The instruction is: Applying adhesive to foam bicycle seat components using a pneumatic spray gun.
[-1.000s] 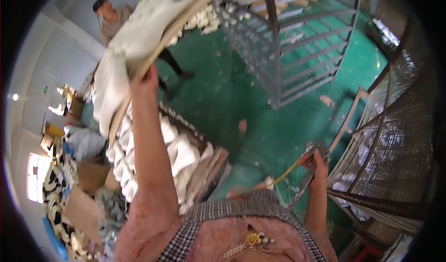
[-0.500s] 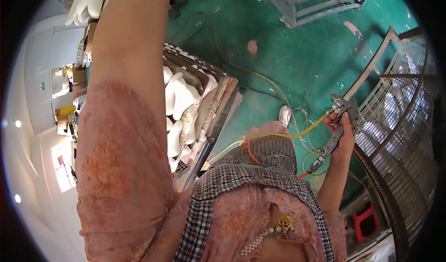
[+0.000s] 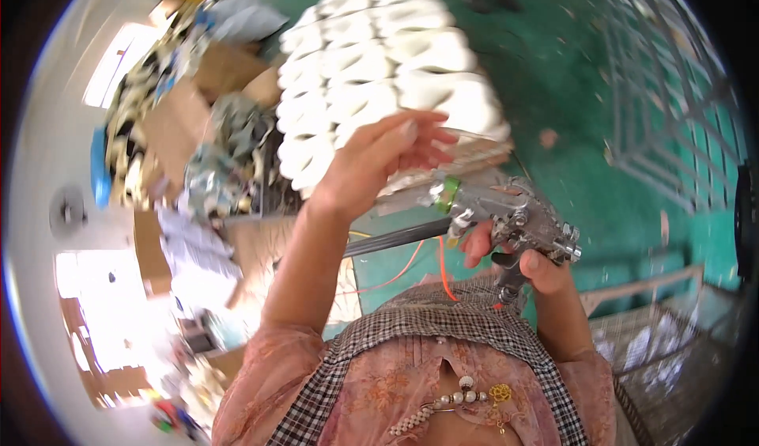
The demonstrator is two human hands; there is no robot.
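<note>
While our right hand (image 3: 514,260) grips the metal spray gun (image 3: 506,213), our left hand (image 3: 379,161), fingers open, touches the far board (image 3: 466,157) loaded with white moulded pieces (image 3: 379,58).

A tray (image 3: 474,149) loaded with rows of moulded pieces (image 3: 379,58) filled the upper middle of the frame. The left hand (image 3: 371,165) sat at the centre, under the tray's near edge and touching it. Just right of it and slightly lower, the right hand (image 3: 514,260) gripped a spray gun (image 3: 514,213), whose hose (image 3: 395,236) ran leftward behind the left forearm. A wire rack (image 3: 672,98) stood at the upper right, a mesh basket (image 3: 664,351) at the lower right, and cardboard boxes (image 3: 182,122) with clutter along the left side
</note>
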